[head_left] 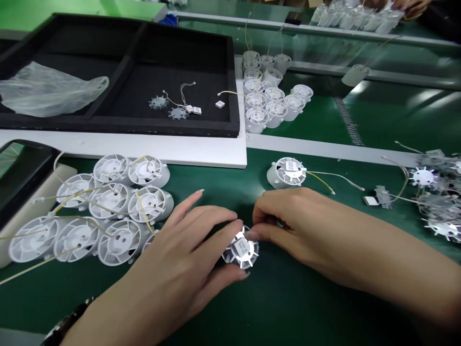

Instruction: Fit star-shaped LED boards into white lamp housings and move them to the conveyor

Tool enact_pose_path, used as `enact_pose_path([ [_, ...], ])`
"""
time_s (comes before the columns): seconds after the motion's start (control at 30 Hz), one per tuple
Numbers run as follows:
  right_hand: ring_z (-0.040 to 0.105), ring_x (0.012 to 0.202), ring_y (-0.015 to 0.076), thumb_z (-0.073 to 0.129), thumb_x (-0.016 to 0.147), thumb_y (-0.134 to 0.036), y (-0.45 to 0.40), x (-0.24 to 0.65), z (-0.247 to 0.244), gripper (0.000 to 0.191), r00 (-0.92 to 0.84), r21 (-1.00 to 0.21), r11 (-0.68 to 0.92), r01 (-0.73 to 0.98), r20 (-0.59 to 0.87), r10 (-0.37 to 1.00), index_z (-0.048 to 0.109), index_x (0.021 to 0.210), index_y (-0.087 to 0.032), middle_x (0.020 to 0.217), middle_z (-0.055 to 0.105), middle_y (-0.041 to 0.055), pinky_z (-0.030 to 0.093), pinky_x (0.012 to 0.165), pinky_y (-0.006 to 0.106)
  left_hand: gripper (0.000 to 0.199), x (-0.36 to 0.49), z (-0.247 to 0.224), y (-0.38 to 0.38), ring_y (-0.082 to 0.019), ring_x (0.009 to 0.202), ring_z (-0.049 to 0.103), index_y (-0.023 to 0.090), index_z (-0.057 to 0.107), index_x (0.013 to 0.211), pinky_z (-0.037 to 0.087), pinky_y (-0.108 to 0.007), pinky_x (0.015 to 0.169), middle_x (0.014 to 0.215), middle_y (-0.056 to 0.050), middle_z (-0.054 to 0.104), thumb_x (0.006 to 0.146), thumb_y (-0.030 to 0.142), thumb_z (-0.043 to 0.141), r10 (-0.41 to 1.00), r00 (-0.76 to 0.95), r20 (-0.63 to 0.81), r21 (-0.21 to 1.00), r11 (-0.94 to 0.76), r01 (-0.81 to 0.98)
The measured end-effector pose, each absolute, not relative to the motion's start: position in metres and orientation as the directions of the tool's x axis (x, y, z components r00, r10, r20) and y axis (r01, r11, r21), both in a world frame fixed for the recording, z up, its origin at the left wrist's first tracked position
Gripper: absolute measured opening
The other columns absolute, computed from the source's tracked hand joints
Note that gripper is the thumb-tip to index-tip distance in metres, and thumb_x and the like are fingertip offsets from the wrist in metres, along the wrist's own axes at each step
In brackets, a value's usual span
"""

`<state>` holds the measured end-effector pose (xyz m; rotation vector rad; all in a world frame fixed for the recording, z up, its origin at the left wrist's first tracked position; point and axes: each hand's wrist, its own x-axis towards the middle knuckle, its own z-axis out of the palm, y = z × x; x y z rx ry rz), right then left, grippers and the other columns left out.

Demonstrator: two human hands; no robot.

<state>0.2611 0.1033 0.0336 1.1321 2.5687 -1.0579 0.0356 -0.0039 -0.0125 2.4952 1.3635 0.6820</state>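
Observation:
My left hand (pixel 187 254) grips a white cylindrical plastic housing (pixel 227 257) from the left, thumb below and fingers above. A shiny star-shaped plate (pixel 248 259) with a small white square label lies on its top. My right hand (pixel 277 218) is pinched at the plate's upper right edge; what its fingertips hold is hidden. Just beyond my right hand, another white housing (pixel 275 178) stands upright with a labelled star plate on top and wires running right. Several white housings (pixel 118 242) with yellowish wires are grouped beside my left hand.
At the back left, a black divided tray (pixel 162 126) holds a clear plastic bag (pixel 54 91) and loose star plates (pixel 178 113). More housings (pixel 256 117) stand right of it. A pile of wired star plates (pixel 437 202) lies far right. Another person's hands (pixel 410 7) show at the top right.

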Motion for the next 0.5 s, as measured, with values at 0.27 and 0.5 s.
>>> enact_pose_path([
  [0.27,0.062,0.068,0.0177,0.062,0.105,-0.022,0.0985,0.2591,0.0351,0.024,-0.766,-0.550,0.547,0.631,-0.330,0.551,0.062,0.081,-0.024,0.079,0.069,-0.0021,0.036,0.059,0.033,0.033,0.0285,-0.0085,-0.0068,-0.029,0.128,0.072,0.021,0.057,0.136,0.055,-0.057,0.122,0.134,-0.012,0.073,0.121,0.042,0.037,0.832,0.491,0.260,0.339,-0.554,0.760],
  [0.5,0.062,0.071,0.0183,0.065,0.104,-0.019,0.0948,0.2555,0.0333,0.021,-0.804,-0.548,0.602,0.580,-0.271,0.529,0.063,0.083,-0.023,0.084,0.070,0.0000,0.038,0.061,0.033,0.047,0.0280,-0.0066,-0.0025,-0.030,0.124,0.075,0.016,0.055,0.140,0.063,-0.048,0.111,0.136,-0.015,0.075,0.121,0.054,0.036,0.807,0.532,0.257,0.280,-0.589,0.758],
])
